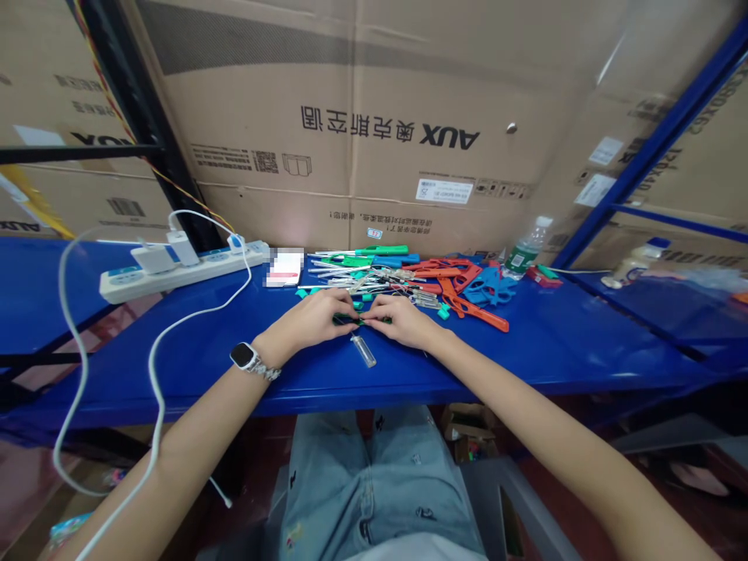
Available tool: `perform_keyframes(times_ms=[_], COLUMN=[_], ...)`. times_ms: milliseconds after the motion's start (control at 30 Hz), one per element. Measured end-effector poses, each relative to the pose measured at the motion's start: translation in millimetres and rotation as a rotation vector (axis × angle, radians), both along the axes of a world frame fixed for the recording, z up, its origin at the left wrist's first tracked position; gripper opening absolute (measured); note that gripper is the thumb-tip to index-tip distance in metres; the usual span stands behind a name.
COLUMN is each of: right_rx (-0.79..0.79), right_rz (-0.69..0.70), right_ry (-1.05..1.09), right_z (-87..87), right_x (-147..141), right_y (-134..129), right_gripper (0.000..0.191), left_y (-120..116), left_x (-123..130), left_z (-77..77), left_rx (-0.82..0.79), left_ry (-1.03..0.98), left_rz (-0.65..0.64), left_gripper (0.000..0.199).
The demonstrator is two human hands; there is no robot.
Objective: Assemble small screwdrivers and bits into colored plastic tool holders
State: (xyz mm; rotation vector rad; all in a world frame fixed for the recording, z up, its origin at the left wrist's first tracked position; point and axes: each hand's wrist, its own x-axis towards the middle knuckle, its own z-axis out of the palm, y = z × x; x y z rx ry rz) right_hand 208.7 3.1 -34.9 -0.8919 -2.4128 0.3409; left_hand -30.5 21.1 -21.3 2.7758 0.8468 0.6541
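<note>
The left hand (pixel 328 315) and right hand (pixel 403 321) pinch a small green part (pixel 344 319) between them over the counter (pixel 549 351). A clear tube (pixel 365 351) sits beside them; attachment cannot be confirmed. Work on this part appears unfinished; orange pieces (pixel 453 296) and blue pieces (pixel 492 287) lie loose beyond.

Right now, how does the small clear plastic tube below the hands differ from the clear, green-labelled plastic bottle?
The tube is smaller than the bottle. The bottle has a green label and white cap; the tube shows neither. The tube is near the left hand and right hand; the bottle is farther away. Both look clear.
</note>
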Motion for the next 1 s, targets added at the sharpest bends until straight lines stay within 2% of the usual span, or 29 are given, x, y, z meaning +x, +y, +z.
perform_keyframes(times_ms=[233, 367, 533, 667, 800, 900, 1000], right_rx=[0.106, 0.115, 0.081, 0.148, 0.127, 0.093, 0.052], right_rz=[0.051, 0.061, 0.047, -0.04, -0.096, -0.106, -0.083], right_ry=[-0.115, -0.139, -0.049, 0.072, -0.094, -0.243, -0.278], right_z=[-2.6, -3.5, 1.3, 10.3, 16.3, 21.3, 28.3], right_x=[10.9, 12.8, 8.6, -0.7, -13.2, -18.2, -14.8], right_y=[-8.9, -10.2, -14.6, -28.2, -42.5, -46.5, -44.1], right_gripper=[0.031, 0.034, 0.03, 0.019, 0.027, 0.018, 0.011], left_y=[-3.7, -5.8, -11.0, -18.0, -21.6, -21.4, -20.9], left_x=[3.5, 5.7, 7.6, 9.8, 9.8, 8.3, 6.9], left_z=[-1.9, -0.2, 3.7, 7.8, 11.9, 13.6, 14.2], left_rx=[0.04, 0.044, 0.05, 0.057, 0.046, 0.025, 0.025], left_ry=[0.021, 0.036, 0.05, 0.019, 0.052, 0.077, 0.079], left_rz=[0.004, 0.016, 0.016, 0.041, 0.012, -0.013, -0.015], left_gripper=[0.013, 0.017, 0.018, 0.019, 0.026, 0.03, 0.03])
